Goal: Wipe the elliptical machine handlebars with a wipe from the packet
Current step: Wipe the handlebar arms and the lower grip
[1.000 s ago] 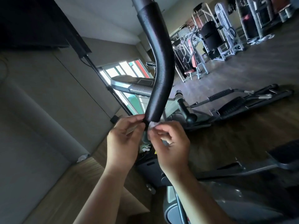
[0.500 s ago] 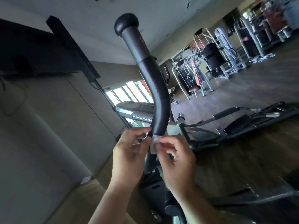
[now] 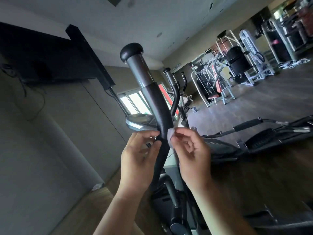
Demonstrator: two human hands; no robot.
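Note:
A tall black foam-covered handlebar [image 3: 158,107] of the elliptical rises in the middle, topped by a round black end cap. A small white wipe [image 3: 170,139] sits against its right side at the bend. My right hand [image 3: 191,153] pinches the wipe between thumb and fingertips. My left hand [image 3: 138,156] is on the bar's left side, thumb and forefinger touching the bar at the same height; whether it also grips the wipe is hidden behind the bar. The packet is not in view.
The elliptical's console [image 3: 137,122] is behind the bar, and a second handlebar [image 3: 175,97] rises to the right. A dark screen [image 3: 42,60] hangs on the left wall. Another elliptical [image 3: 264,134] lies to the right, weight machines [image 3: 237,65] at the back.
My view has tilted up, so the bar's end cap now shows fully. Both hands stay at the bend with the wipe; the right hand's fingers have loosened a little.

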